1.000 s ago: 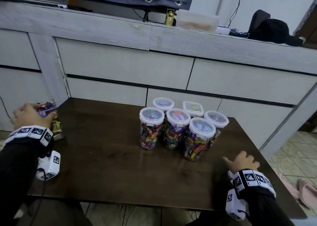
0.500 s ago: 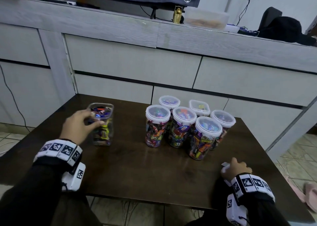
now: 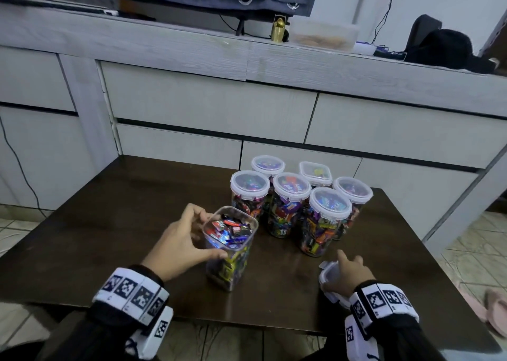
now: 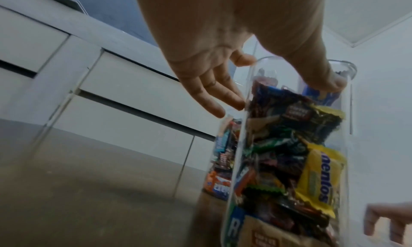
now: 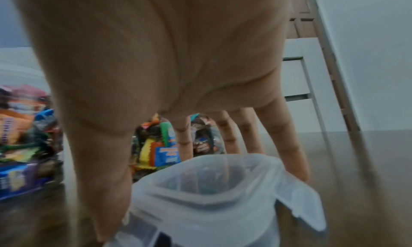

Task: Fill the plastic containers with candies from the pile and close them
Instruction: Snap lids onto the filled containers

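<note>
A clear square container [image 3: 230,251] full of wrapped candies stands lidless on the dark table [image 3: 109,223], near the front middle. My left hand [image 3: 203,234] grips its upper part, thumb on the near side and fingers round the far side; the left wrist view shows the container [image 4: 289,145] and the thumb at its rim. My right hand [image 3: 343,273] holds a translucent lid [image 3: 327,273] at the front right, just above the table. In the right wrist view the lid [image 5: 223,189] sits between thumb and fingers [image 5: 296,162].
Several closed, candy-filled containers [image 3: 290,204] stand clustered behind the open one, toward the table's back right. A grey drawer cabinet [image 3: 208,108] runs close behind the table. The front edge lies just below both wrists. Pink slippers [image 3: 493,311] lie on the floor at right.
My left hand has brought the open container from the table's far left to the front middle. My right hand has taken hold of the lid.
</note>
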Tool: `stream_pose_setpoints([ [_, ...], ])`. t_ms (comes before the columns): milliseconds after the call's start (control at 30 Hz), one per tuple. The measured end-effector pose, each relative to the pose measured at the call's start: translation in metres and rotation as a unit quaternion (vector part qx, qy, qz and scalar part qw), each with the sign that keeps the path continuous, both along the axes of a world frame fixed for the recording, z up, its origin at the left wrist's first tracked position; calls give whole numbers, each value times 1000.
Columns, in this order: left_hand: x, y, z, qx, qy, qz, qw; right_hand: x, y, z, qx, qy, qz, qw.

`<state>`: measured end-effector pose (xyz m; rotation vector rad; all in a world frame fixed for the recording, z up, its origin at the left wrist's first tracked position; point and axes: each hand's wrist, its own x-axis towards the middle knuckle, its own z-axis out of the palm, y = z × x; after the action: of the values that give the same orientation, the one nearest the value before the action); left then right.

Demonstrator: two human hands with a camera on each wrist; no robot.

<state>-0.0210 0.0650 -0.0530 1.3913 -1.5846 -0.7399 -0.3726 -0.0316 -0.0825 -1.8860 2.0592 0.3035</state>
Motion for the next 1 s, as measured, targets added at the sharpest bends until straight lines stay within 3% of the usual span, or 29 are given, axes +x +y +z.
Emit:
stream_pose_setpoints([
  [233,-35,-17,-7,11,-26,-59,998,31,11,14,10,-42,110,993],
  [433,-50,-23,-17,44,91,-94,990,44,14,78,-39,-134,192,971],
  [633,-68,-28,-30,39,143,-98,984,72,25,131,-122,-213,269,931],
  [800,-75,-34,-35,47,161,-96,981,105,28,126,-93,-186,367,907],
  [1000,-76,-36,-39,30,161,-84,983,115,26,112,-104,-157,388,902],
])
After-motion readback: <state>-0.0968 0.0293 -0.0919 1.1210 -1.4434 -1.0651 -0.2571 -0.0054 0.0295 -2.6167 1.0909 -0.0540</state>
